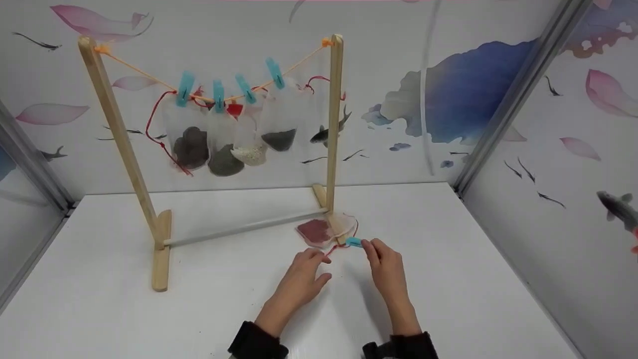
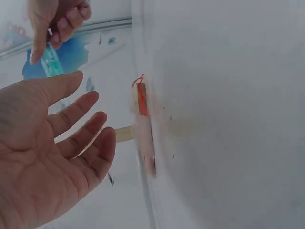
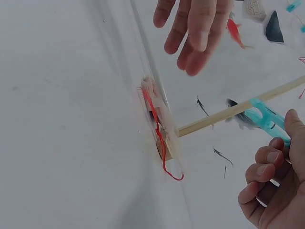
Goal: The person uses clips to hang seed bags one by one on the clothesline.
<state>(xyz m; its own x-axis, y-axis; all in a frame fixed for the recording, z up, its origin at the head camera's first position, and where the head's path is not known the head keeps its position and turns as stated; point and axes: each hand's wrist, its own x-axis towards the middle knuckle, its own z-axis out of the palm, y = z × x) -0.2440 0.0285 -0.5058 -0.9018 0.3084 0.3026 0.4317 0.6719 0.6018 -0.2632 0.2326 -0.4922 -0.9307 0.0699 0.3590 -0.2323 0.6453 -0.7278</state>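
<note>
My right hand pinches a light-blue clothespin between thumb and fingers, held above the tabletop. Loosely spread, the fingers of my left hand hold nothing in the left wrist view and hover just in front of a small sheer drawstring pouch. This pouch lies on the table at the foot of the rack's right post, with dark reddish contents showing through. Its red drawstring trails across the front. In the head view the left fingertips overlap the string, but the wrist views show them apart from it.
A wooden rack stands on the table, joined low by a pale crossbar. From its orange cord hang several sheer pouches with dark or pale contents, under blue clothespins. Painted wall panels enclose the table.
</note>
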